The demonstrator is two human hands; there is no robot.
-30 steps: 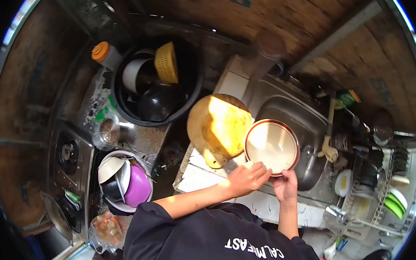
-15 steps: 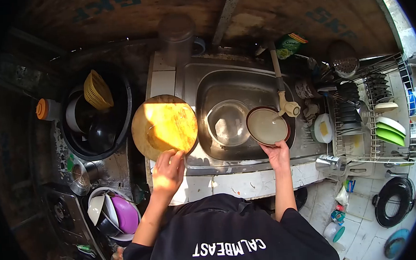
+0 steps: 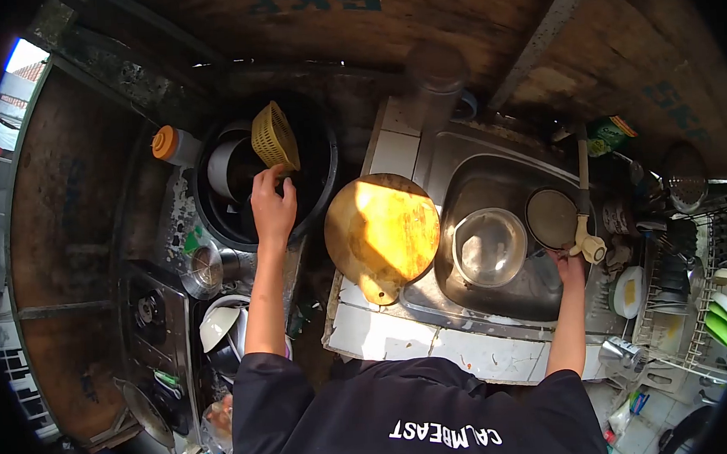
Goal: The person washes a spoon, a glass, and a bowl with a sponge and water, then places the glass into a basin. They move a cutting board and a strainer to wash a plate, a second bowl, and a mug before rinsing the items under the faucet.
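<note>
Since the earlier frame, the left hand (image 3: 274, 206) has left the round, light-brown wooden cutting board (image 3: 393, 233) and come over the large round black tub (image 3: 333, 172), while the right hand (image 3: 571, 264) remains at the sink side with the shallow, round, dark-rimmed bowl (image 3: 551, 218). The right hand grips that bowl at its near edge, holding it tilted over the right part of the brushed-metal sink (image 3: 501, 303), beside the cream tap (image 3: 589, 248). Its smooth inside looks dull grey-brown in shade. The left hand's fingers are bent near the lower end of the yellow perforated basket (image 3: 272, 137); whether they touch or grip anything is unclear. A transparent round bowl (image 3: 490, 248) sits in the sink, catching light. The board, sunlit in a bright patch, overlaps the glossy white tiles (image 3: 382, 334) and the sink's edge. The left hand and wrist cover part of the tub, whose dark contents are hard to separate. The left forearm partly hides the white bowl (image 3: 220, 326) below, the tap covers the shallow bowl's right edge, and a dark rounded object (image 3: 436, 77) behind the sink is blurred.
</note>
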